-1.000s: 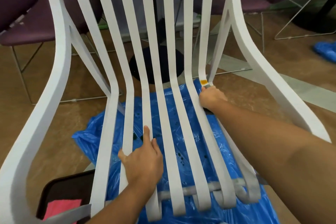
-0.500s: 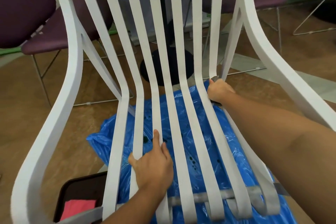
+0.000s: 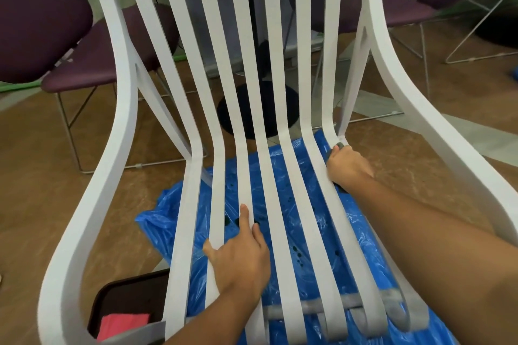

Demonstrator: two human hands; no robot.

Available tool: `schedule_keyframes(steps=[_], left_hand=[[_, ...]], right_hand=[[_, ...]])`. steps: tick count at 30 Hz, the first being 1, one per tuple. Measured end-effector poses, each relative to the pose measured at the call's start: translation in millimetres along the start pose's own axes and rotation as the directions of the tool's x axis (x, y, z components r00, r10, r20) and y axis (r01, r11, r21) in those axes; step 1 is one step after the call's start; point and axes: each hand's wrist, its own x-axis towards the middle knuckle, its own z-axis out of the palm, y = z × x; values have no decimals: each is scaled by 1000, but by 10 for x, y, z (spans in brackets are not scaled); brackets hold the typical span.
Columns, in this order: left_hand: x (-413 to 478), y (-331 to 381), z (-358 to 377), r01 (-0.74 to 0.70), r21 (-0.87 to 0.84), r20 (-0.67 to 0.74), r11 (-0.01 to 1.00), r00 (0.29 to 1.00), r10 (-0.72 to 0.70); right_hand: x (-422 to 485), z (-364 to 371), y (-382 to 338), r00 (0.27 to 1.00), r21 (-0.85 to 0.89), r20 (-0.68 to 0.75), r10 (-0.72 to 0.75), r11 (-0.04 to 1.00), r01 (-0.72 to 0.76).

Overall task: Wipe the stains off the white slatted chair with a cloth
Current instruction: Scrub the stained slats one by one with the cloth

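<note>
Both on chair (image 3: 126,92): left hand (image 3: 241,263) flat, right hand (image 3: 347,166) clutching cloth (image 3: 339,145).

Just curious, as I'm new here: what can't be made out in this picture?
Head view:
cloth: mostly covered by the right hand gripping it.
Whether the slat beneath that hand is clean: hidden.
white slatted chair: top cut off by the upper edge.
pink item: partly behind the chair frame, unidentifiable.

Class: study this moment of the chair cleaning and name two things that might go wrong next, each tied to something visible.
1. The right hand grips the grey cloth at the bend of the outer slat; the cloth may snag or knuckles scrape.
2. The blue plastic sheet under the chair shows dark drips; the chair might slide on it as the left hand presses.
</note>
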Motion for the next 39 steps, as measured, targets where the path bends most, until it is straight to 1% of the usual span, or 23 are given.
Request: schedule_keyframes(steps=[4, 7, 9, 12, 13, 15, 19, 21, 25, 27, 29, 34, 35, 36, 38, 39], left_hand=[[13, -8, 9, -3, 1, -5, 1000, 1000, 3], [39, -17, 25, -5, -5, 2, 1000, 1000, 5], [34, -15, 28, -4, -9, 12, 1000, 1000, 4], [53, 6, 12, 7, -12, 8, 1000, 1000, -7], [58, 10, 10, 10, -12, 6, 1000, 1000, -10], [66, -1, 18, 11, -11, 8, 1000, 1000, -11], [53, -14, 41, 3, -6, -11, 1000, 1000, -3], [50, -16, 45, -1, -14, -13, 1000, 1000, 1], [31, -18, 17, -6, 6, -19, 1000, 1000, 6], [34, -16, 10, -9, 10, -20, 1000, 1000, 10], [29, -26, 5, -15, -3, -21, 1000, 1000, 15], [0, -28, 10, -20, -22, -26, 1000, 999, 20], [-16, -41, 9, -20, -31, -23, 999, 1000, 19], [-17, -48, 8, -21, -36, -24, 999, 1000, 20], [-20, -56, 9, -28, -42, -33, 999, 999, 26], [-21, -54, 3, -30, -43, -36, 999, 999, 28]], right_hand=[[248, 10, -178, 998, 0, 60, 17, 1000, -17], [469, -26, -319, 993, 13, 108, -50, 999, 49], [601, -87, -397, 987, 73, 130, -94, 994, 85], [751, -162, -504, 993, 212, 49, -112, 972, 99], [772, -150, -517, 993, 231, 13, -120, 966, 114], [730, -101, -516, 991, 239, 4, -133, 962, 128], [563, -73, -369, 987, 165, 123, -104, 983, 83], [498, -103, -286, 984, 151, 157, -83, 987, 59], [249, -77, -20, 976, 19, 173, -129, 992, 127], [29, -116, 95, 976, -3, 175, -130, 991, 132], [-263, -212, 191, 979, -17, 165, -117, 992, 121], [-794, -230, 501, 996, -18, 74, -42, 999, 44], [-848, -207, 560, 996, -31, 73, -59, 998, 62], [-901, -201, 600, 997, -8, 54, -56, 998, 56], [-952, -190, 627, 1000, 78, 9, 14, 997, -14], [-949, -191, 620, 999, 79, -9, 31, 996, -30]])
